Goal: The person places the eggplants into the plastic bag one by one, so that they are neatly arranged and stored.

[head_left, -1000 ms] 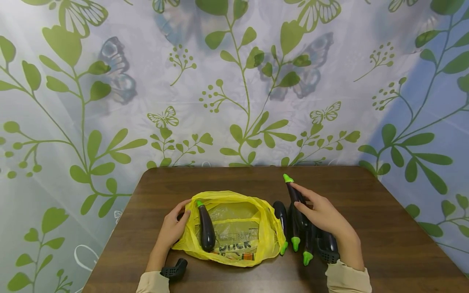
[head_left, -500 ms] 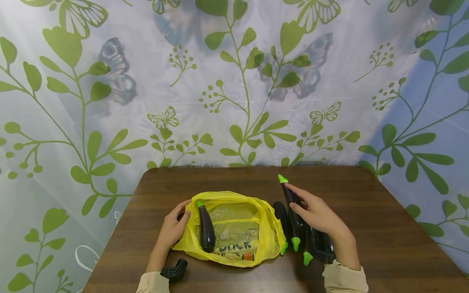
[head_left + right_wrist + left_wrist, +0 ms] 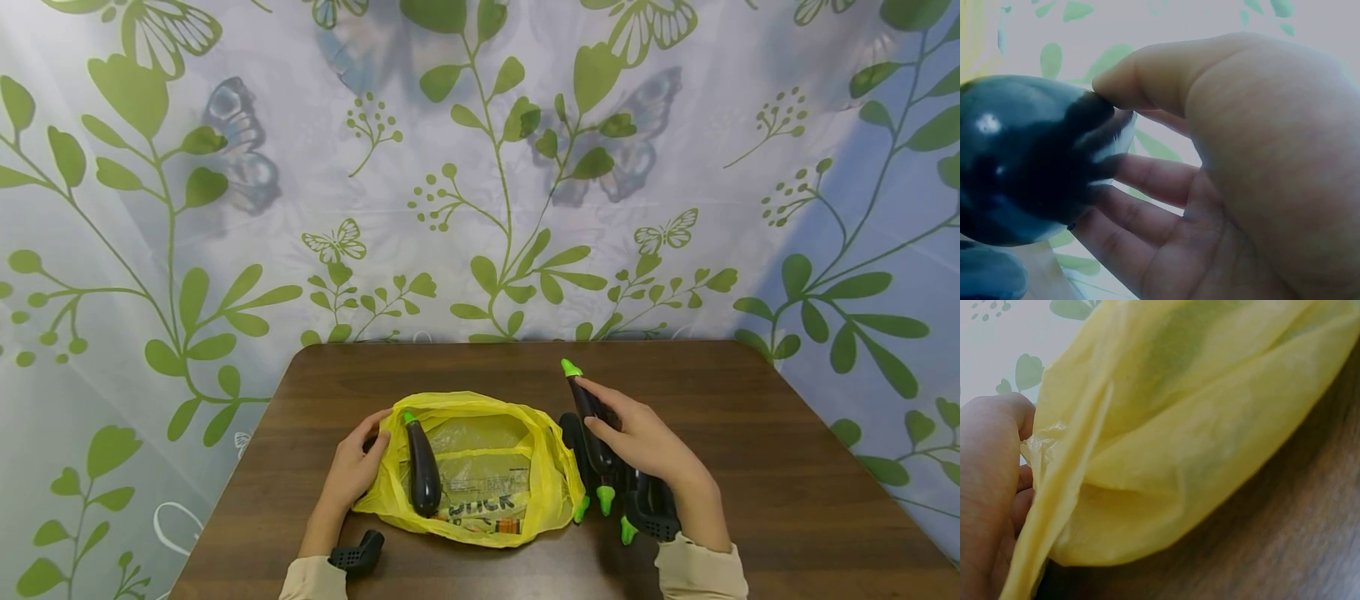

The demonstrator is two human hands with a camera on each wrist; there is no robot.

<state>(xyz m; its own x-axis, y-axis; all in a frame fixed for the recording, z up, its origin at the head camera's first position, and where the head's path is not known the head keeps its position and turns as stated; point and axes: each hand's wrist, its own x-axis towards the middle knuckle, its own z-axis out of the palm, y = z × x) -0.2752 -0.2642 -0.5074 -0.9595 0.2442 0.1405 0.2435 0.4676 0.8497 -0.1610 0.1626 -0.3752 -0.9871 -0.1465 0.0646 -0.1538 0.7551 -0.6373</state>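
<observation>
A yellow plastic bag [image 3: 551,500] lies with its mouth spread wide on the table. My left hand [image 3: 352,467] pinches its left rim between thumb and fingers; the left wrist view has the bag's folded film [image 3: 1166,444] beside that hand [image 3: 988,481]. Inside, at the left, rests a dark eggplant [image 3: 424,471] with a green stem. To the bag's right, my right hand [image 3: 648,437] holds another eggplant [image 3: 592,442], green stem pointing away and tilted left. In the right wrist view its glossy rounded end [image 3: 1022,162] sits between thumb and fingers.
Several more eggplants lie beneath and beside my right hand, partly hidden, one with its green stem [image 3: 606,498] toward me. Another eggplant [image 3: 572,433] touches the bag's right side. A patterned curtain [image 3: 480,208] hangs behind the wooden table [image 3: 787,483].
My right hand has shifted slightly left with the eggplant, toward the bag. The left hand and the bag have stayed in place.
</observation>
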